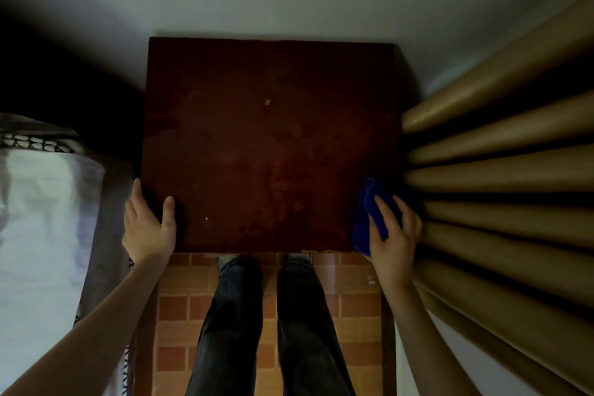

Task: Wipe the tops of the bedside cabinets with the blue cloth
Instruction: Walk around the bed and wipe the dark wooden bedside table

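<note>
One bedside cabinet [270,145] is in view, seen from above; its dark top is bare of objects. The surface shows dull smears and a few pale specks near its middle and towards its near left part, so it does not read as fully cleaned; in this dim light I cannot tell whether the smears are damp streaks or dirt.

The blue cloth [369,219] lies bunched at the near right corner of the cabinet top, overhanging the edge. The right hand [393,233] presses on it with fingers spread, holding it flat rather than clenched. The left hand [149,225] is open and grasps nothing, its thumb resting on the near left edge of the cabinet.

Judgement: wiping of this top is under way or just starting. No second cabinet is visible, so its state is unknown.
</note>
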